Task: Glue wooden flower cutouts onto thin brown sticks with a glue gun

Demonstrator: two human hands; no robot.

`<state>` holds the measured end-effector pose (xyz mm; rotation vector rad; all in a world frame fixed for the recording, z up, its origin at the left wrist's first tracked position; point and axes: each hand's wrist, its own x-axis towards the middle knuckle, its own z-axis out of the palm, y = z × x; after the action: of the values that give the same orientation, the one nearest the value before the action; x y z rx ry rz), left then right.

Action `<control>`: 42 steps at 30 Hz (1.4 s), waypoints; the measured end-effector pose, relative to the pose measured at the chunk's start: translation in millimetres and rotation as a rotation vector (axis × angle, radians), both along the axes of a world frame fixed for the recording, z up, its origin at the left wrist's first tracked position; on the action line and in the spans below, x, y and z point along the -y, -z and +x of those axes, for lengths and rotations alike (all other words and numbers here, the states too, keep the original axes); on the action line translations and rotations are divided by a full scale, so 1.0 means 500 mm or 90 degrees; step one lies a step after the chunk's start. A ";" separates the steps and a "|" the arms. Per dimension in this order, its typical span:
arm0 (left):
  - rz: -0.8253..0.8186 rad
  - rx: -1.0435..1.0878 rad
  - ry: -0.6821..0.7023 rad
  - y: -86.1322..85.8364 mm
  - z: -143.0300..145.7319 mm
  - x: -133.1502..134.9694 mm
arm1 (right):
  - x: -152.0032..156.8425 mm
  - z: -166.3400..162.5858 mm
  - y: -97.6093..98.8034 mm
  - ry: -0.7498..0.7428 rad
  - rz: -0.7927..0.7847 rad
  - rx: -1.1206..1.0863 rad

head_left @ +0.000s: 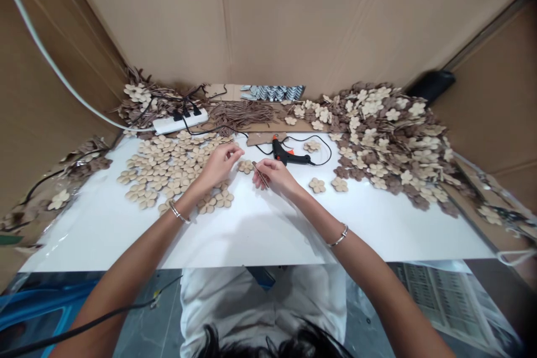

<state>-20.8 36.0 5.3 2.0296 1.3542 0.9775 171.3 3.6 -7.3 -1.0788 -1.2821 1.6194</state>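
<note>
My right hand (274, 173) is closed on a thin brown stick (260, 174) above the white table (260, 235). My left hand (220, 162) has its fingers curled and pinched together at the edge of a spread of pale wooden flower cut-outs (168, 165); what it holds, if anything, I cannot make out. One pale flower piece (245, 166) lies between the two hands. A black and orange glue gun (287, 155) lies just beyond my right hand, its black cord looping to the right.
A big heap of pale and dark brown flowers (390, 140) covers the right side. Brown sticks (243, 113) and a white power strip (180, 121) lie at the back. Two loose flowers (318, 184) sit right of my hand. Cardboard walls surround the table.
</note>
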 end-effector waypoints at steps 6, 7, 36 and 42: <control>0.008 -0.087 0.053 0.055 -0.013 -0.018 | -0.030 -0.007 0.001 -0.048 -0.040 0.072; 0.007 -0.087 0.054 0.057 -0.012 -0.018 | -0.034 -0.008 -0.002 -0.058 -0.038 0.085; -0.016 -0.075 0.006 0.062 -0.003 -0.009 | -0.080 -0.019 -0.001 -0.142 -0.021 0.234; -0.019 -0.075 -0.007 0.058 0.001 -0.003 | -0.081 -0.023 -0.005 -0.133 -0.019 0.251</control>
<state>-20.5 37.6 -23.8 2.0876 1.4336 0.8498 160.0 44.2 -4.8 -1.3695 -1.6776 1.6314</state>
